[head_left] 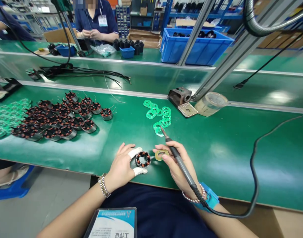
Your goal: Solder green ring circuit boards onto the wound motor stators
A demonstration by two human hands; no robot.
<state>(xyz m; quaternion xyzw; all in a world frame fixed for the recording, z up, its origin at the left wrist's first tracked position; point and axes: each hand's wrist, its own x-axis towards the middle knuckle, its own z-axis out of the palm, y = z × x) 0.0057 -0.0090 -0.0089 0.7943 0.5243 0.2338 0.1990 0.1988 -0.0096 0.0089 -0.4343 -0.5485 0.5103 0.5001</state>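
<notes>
Head view. Left hand (pixel 120 168): what has it got?

Copper-wound stator (pixel 139 161), near edge of the green bench top (pixel 230 155). Thumb and forefinger, white-sheathed, pinch it from either side; other fingers reach forward.

And the right hand (pixel 178 162)?

Double load. Soldering iron (pixel 180 161) gripped slantwise, tip pointing away, over by the green rings (pixel 167 114); whether it touches them, cannot tell. Yellowish ring (pixel 157 154) pinched between thumb and fingertips, just right of the stator.

Elsewhere?

Clustered stators (pixel 66 112) at left, well apart from both hands.
</notes>
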